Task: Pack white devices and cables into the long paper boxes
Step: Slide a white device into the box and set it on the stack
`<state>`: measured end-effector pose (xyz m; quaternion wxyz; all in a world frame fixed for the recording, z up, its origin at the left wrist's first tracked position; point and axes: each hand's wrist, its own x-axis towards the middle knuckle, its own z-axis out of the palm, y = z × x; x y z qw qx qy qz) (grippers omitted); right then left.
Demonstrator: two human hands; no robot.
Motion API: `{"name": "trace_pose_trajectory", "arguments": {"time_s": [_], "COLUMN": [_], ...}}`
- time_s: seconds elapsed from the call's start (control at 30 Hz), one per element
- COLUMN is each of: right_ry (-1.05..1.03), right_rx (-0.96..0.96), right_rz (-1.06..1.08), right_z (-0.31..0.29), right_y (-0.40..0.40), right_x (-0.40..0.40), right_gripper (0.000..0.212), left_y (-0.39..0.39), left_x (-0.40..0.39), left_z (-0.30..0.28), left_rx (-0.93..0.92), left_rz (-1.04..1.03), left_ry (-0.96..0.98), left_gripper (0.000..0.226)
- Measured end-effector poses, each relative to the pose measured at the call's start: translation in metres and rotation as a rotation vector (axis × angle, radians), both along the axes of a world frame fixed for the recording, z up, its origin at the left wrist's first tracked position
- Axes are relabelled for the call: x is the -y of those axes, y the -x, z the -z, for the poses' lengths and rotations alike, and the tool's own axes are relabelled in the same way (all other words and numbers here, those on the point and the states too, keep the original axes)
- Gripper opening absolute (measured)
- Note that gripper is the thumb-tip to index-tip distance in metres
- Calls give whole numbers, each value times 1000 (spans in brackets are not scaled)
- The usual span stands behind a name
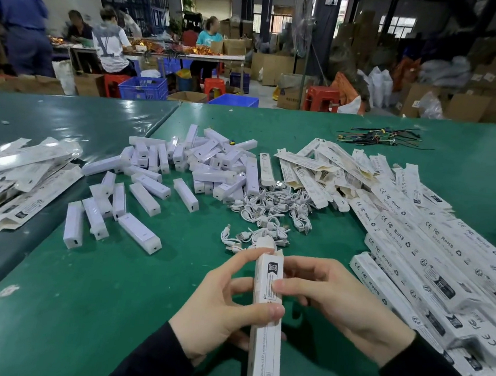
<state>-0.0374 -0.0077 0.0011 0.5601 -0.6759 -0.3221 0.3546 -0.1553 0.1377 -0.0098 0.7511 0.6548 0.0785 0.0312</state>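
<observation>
Both my hands hold one long white paper box upright-tilted over the green table, its open end pointing away from me. My left hand grips the box from the left, thumb across its front. My right hand grips it from the right, a fingertip pressing the printed label. A white device end sticks out of the box's top. Loose white devices lie piled at the centre, and white cables lie in a heap just beyond the box.
Filled boxes are stacked along the right. Flat empty boxes lie behind them, and more at the left. A bundle of dark wires lies far right. People sit at tables in the background.
</observation>
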Motion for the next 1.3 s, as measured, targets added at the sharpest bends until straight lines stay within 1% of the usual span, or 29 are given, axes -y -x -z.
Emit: {"name": "trace_pose_trajectory", "arguments": {"time_s": [0.07,0.17,0.27,0.37,0.43,0.47,0.53,0.6,0.7,0.77,0.83,0.9,1.0,1.07,1.17,1.3], "right_ry": [-1,15,18,-47,-97,-103,-80,-60,-76,-79,-76,-84,-83,-84,-86,-101], "right_rx": [-18,-29,-55,-245,-386,-421,-410,-381,-401,-407,-404,-411,-413,-411,-419,-355], "right_rz": [4,-9,-16,37,134,168,154,126,147,166,169,181,205,194,186,214], "right_z": [1,1,2,3,4,5,6,5,4,2,2,1,1,0,-2,-3], "right_y": [-1,-1,-3,-3,-2,-1,1,2,2,3,3,3,4,5,5,8], "right_x": [0,0,1,-3,-7,-8,-8,-6,-5,-6,-6,-6,-6,-5,-6,-5], "right_gripper": [42,38,37,26,27,29,36,36,26,19,17,14,23,22,14,9], "left_y": [0,1,1,2,4,5,5,4,5,5,4,4,3,3,3,3], "left_x": [1,1,2,1,3,3,4,5,4,4,4,6,10,11,10,11], "left_z": [1,1,1,-1,-2,-2,-1,-2,-4,-4,-3,-1,-1,-1,-3,-4], "left_rx": [8,11,22,37,38,34,18,8,19,37,60,74,71,72,76,80], "left_rz": [19,53,72,107,149,168,198,221,231,220,193,156,97,59,29,0], "left_ry": [13,60,54,54,75,83,83,77,80,80,60,52,32,13,1,-12], "left_gripper": [70,80,78,73,67,64,66,62,39,30,33,40,52,52,47,42]}}
